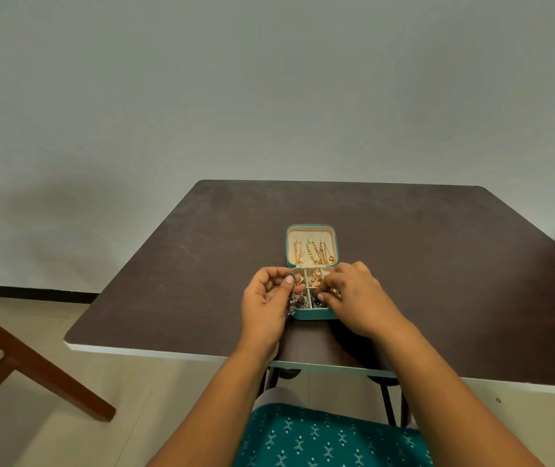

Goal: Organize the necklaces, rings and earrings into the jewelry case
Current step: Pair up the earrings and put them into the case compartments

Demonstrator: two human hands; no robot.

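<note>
Pinching a silver dangling earring [293,299], the left hand [267,305] hovers at the jewelry case [310,315]'s left edge. Right hand [353,294]'s curled fingers reach inside; its hold is unclear. Lowering the earring slowly should avoid tangles.

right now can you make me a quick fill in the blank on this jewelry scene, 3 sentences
1. The gold chains hang in the case's open ____.
2. The silver earring is pinched by the ____ hand.
3. The jewelry case rests on a dark ____ table.

Missing words: lid; left; brown

Both bare forearms reach forward, the left hand [267,299] curled with pinching fingertips, the right hand [353,291] palm-down, fingers bent.
</note>
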